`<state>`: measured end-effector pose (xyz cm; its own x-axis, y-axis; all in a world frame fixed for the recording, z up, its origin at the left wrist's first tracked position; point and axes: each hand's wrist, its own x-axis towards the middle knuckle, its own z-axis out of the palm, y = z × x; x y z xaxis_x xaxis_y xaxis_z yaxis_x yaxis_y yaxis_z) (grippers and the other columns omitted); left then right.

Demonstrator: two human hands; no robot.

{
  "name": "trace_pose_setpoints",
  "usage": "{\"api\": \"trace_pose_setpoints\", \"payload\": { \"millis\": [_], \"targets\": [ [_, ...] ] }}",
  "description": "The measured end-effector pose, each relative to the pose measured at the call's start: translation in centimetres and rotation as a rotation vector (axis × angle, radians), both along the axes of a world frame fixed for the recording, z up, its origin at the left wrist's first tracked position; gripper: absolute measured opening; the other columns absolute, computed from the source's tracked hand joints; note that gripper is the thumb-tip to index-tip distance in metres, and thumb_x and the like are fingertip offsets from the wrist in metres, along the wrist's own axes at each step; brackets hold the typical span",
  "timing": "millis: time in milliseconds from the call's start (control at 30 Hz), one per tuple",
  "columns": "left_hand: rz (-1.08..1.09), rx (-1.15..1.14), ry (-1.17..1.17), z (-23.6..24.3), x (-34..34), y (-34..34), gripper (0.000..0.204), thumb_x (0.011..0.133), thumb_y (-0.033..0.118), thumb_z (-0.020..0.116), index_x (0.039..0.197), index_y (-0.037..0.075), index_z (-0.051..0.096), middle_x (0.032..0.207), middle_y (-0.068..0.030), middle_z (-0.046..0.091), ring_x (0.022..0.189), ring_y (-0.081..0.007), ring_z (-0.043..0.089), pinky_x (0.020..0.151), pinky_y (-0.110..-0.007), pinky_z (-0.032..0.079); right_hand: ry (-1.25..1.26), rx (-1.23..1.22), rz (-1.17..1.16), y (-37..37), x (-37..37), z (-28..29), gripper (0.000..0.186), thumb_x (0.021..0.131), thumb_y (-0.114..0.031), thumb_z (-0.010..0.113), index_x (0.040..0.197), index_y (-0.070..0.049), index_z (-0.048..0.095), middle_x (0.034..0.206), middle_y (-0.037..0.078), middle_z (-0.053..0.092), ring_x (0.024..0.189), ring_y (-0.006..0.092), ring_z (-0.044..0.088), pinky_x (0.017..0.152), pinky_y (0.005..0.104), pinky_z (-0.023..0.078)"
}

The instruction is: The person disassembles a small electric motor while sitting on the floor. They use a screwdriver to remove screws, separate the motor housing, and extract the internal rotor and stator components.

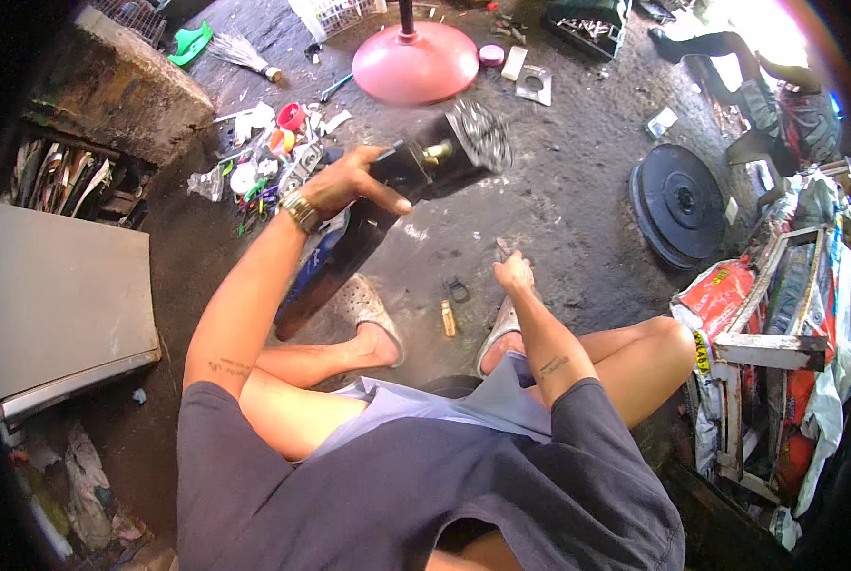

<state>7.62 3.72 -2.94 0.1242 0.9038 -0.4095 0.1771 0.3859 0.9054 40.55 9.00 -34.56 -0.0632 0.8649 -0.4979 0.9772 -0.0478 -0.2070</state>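
Note:
My left hand (342,183), with a watch at the wrist, is closed on the edge of a black box-shaped appliance (349,249), tilted up off the floor. A brass fitting (437,151) and a shiny, rumpled metal round part (482,136) show at its far end, blurred by motion. My right hand (514,273) is held low over the floor near my right shoe, fingers closed. A small dark tip pokes out ahead of them, too small to name. Between my shoes lie a small black part (457,288) and a short yellowish piece (448,319).
A pile of small mixed items (268,157) lies beyond my left arm. Farther off stand a round pink base (416,65) with a pole and an open toolbox (587,27). Black discs (677,205) and a metal frame (772,347) with sacks are at right; a grey cabinet (68,295) at left.

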Motion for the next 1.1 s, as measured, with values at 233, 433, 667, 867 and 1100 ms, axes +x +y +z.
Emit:
{"api": "trace_pose_setpoints", "payload": {
  "millis": [233,433,667,867,1100],
  "targets": [
    [-0.53,-0.208,0.562,-14.8,-3.6,0.4,0.097,0.06,0.038,0.094,0.14,-0.001,0.057,0.125,-0.0217,0.069,0.117,-0.0299,0.064,0.1,-0.038,0.049,-0.024,0.039,0.459,-11.1,-4.5,-2.3,0.069,0.089,-0.05,0.071,0.141,-0.009,0.051,0.13,0.016,0.059,0.128,0.0332,0.05,0.102,0.053,0.041],
    [-0.701,-0.428,0.534,-22.9,-10.8,-4.9,0.085,0.061,0.015,0.089,0.14,0.009,0.061,0.114,-0.0156,0.075,0.105,-0.0257,0.07,0.092,-0.039,0.053,0.011,-0.191,0.316,-16.4,-4.9,-4.9,0.047,0.088,-0.045,0.071,0.113,-0.004,0.066,0.105,0.02,0.074,0.099,0.0404,0.072,0.084,0.0525,0.055],
    [-0.378,-0.403,0.363,-24.8,-18.6,-8.9,0.048,0.062,-0.001,0.073,0.109,0.003,0.064,0.082,-0.0078,0.067,0.079,-0.0162,0.064,0.072,-0.035,0.053,0.48,-0.476,-0.203,-7.4,-4.6,2.3,0.043,0.095,-0.034,0.066,0.128,-0.007,0.063,0.091,0.019,0.074,0.088,0.0274,0.074,0.076,0.0435,0.057],
    [0.069,0.351,0.698,-26.1,-12.8,-12.0,0.025,0.093,0.027,0.064,0.093,0.002,0.06,0.088,-0.0152,0.061,0.088,-0.0305,0.062,0.082,-0.036,0.049,0.573,-0.48,0.111,-3.1,-9.9,13.0,0.043,0.098,-0.034,0.067,0.135,-0.013,0.063,0.09,0.014,0.074,0.081,0.0216,0.07,0.075,0.0379,0.055],
    [0.452,0.026,0.482,-25.8,-8.5,-12.1,0.055,0.104,0.046,0.06,0.072,0.001,0.061,0.053,-0.0041,0.049,0.051,-0.009,0.047,0.05,-0.031,0.039,0.685,-0.568,0.225,-7.9,-14.3,16.7,0.04,0.096,-0.03,0.069,0.131,-0.01,0.065,0.103,0.021,0.075,0.098,0.0337,0.075,0.083,0.0415,0.056]
  ]
}}
